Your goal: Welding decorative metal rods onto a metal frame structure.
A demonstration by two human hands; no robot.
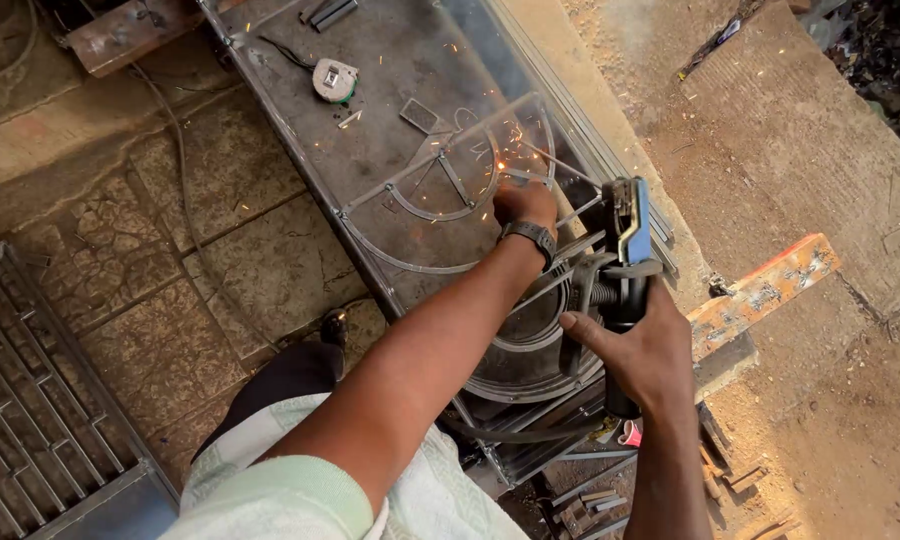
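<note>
Head view: my right hand is wrapped tight around the welding electrode holder; my left hand, fingers curled, presses the curved metal frame where sparks fly just beyond my fingertips.

Dull grey sheet-metal panel, scuffed and matt, with curved bare steel rods welded on. Rough, cracked stone paving beside it; black plastic-bodied tool, slightly glossy.

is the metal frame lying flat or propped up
Lying flat. The metal frame rests level on the paved ground, and a tape measure sits loose on its sheet without sliding. The left hand presses down on its curved bars.
</note>
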